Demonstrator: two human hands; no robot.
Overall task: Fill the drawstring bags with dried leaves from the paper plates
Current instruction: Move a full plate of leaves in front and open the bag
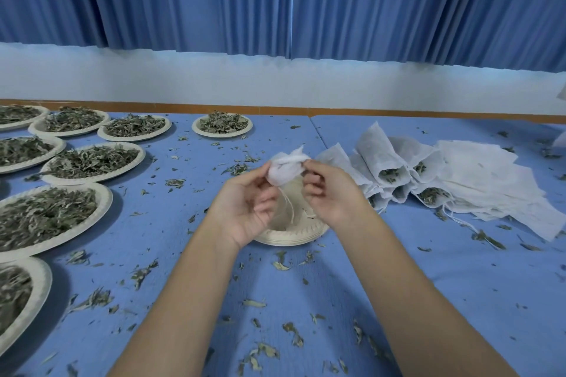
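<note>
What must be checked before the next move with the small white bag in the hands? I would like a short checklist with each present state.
1. Small white cloth drawstring bag gripped by left hand and right hand: ok.
2. Bag filled enough: cannot tell, cloth hides the content.
3. White drawstring hangs free below: ok.
4. Stack of empty cream paper plates under the bag: ok.
5. Blue table without spilled dried leaves: not ok.
</note>
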